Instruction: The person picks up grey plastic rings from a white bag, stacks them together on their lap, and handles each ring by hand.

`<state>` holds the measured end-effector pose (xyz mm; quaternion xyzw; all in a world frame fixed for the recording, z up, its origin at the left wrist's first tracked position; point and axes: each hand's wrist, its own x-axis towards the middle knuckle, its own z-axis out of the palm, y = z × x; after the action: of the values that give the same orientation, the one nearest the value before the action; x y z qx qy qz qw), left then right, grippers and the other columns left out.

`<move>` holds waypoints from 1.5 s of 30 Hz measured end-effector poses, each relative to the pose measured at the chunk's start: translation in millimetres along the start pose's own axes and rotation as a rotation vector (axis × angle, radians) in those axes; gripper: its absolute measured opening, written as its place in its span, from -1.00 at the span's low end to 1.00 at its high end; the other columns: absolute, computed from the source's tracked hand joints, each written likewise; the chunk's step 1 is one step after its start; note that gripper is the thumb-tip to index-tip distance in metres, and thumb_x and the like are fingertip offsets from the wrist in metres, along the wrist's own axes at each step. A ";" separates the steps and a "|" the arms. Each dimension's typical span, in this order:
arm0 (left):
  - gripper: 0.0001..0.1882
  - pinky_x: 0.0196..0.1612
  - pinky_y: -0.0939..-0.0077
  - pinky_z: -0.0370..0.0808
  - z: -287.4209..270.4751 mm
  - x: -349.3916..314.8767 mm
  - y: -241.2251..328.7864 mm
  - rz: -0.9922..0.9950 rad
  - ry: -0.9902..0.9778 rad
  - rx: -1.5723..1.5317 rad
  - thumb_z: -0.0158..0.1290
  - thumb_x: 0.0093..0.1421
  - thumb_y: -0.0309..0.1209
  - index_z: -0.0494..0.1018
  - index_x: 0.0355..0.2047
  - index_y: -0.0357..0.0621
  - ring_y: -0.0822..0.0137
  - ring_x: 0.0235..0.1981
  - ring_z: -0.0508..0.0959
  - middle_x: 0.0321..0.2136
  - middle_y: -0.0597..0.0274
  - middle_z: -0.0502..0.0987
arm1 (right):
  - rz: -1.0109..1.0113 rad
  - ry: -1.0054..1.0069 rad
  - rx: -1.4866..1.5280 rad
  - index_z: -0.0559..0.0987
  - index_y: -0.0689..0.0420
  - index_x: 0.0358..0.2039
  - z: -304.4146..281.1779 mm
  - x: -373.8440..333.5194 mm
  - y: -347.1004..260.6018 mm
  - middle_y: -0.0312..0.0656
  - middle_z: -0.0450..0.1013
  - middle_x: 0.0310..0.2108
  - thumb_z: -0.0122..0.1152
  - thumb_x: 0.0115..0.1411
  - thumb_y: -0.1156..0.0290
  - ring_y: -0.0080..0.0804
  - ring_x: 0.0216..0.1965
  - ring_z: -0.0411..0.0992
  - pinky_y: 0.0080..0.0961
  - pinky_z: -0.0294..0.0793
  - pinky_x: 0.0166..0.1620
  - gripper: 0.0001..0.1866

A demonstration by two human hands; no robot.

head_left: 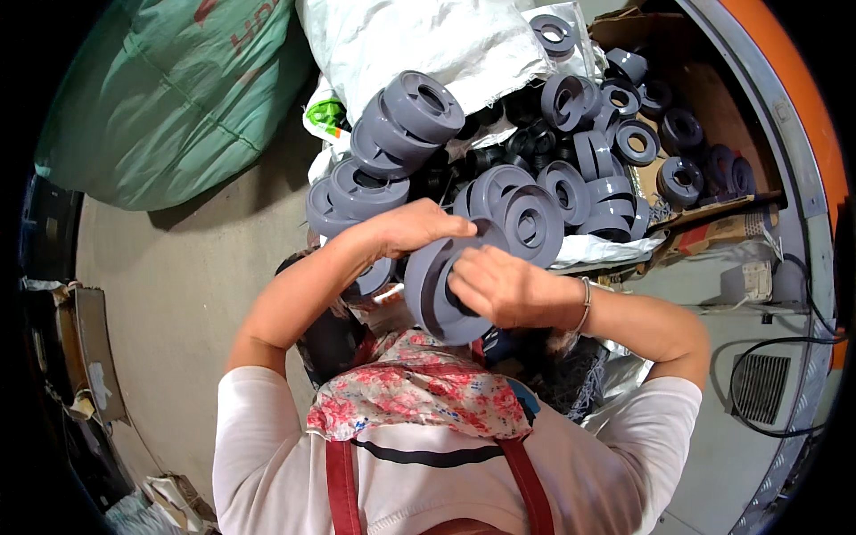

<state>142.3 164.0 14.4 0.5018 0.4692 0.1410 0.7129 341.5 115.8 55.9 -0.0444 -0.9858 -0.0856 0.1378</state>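
In front of my chest I hold a grey plastic ring [432, 299] with a wide rim, tilted on its side. My left hand [415, 228] grips its far edge. The fingers of my right hand [506, 285] are curled together at the ring's centre opening. Something black shows beside those fingertips, but I cannot tell whether they pinch it or the ring itself. Just beyond my hands, more grey rings [528, 227] lean against each other. A stack of grey rings [408, 123] rises beyond my left hand.
Black round parts [533, 143] lie among the grey rings. A white sack [419, 40] lies at the back, a large green sack [192, 98] at the far left. An open cardboard box [736, 116] with more rings stands right. A black cable [733, 392] hangs near a vent.
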 end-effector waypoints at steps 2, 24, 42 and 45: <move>-0.66 -0.64 0.60 0.19 11.4 -15.0 18.2 -0.022 -0.043 -0.076 0.08 0.06 -0.16 0.48 -0.61 -0.21 0.57 -0.63 0.23 -0.65 0.42 0.35 | 0.003 -0.114 -0.025 0.43 0.30 -0.36 -7.2 1.9 -2.5 -0.09 0.36 -0.35 0.01 -0.16 0.42 -0.25 -0.23 0.37 -0.48 0.36 -0.28 -0.69; -0.68 -0.05 0.43 0.39 2.5 -19.0 -54.5 0.365 0.101 -0.774 0.06 0.12 -0.38 0.36 -0.17 -0.31 0.38 -0.19 0.46 -0.28 0.19 0.48 | 0.936 0.092 0.658 0.33 0.17 -0.04 31.8 8.8 37.4 0.00 0.27 -0.21 0.32 -0.20 0.27 -0.11 -0.15 0.31 -0.38 0.34 -0.08 -0.33; -0.55 -0.05 0.35 0.42 17.4 -38.0 -53.7 0.345 0.000 -0.892 0.06 0.11 -0.42 0.24 -0.01 -0.30 0.33 -0.14 0.45 -0.14 0.15 0.41 | 0.573 -0.041 0.464 0.31 0.18 -0.06 38.7 18.5 27.7 0.05 0.24 -0.16 0.34 -0.28 0.35 0.04 -0.10 0.22 -0.23 0.34 -0.10 -0.31; -0.54 -0.07 0.40 0.42 22.3 -36.5 -56.0 0.406 0.026 -0.904 0.09 0.10 -0.40 0.25 -0.02 -0.31 0.36 -0.17 0.45 -0.16 0.17 0.41 | 0.764 0.006 0.551 0.32 0.19 -0.07 43.3 20.4 26.6 0.04 0.26 -0.19 0.34 -0.28 0.33 0.02 -0.10 0.22 -0.26 0.32 -0.08 -0.32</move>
<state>126.3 100.9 -12.5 0.2219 0.2626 0.4727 0.8114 313.5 151.1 24.8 -0.3656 -0.8844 0.2359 0.1690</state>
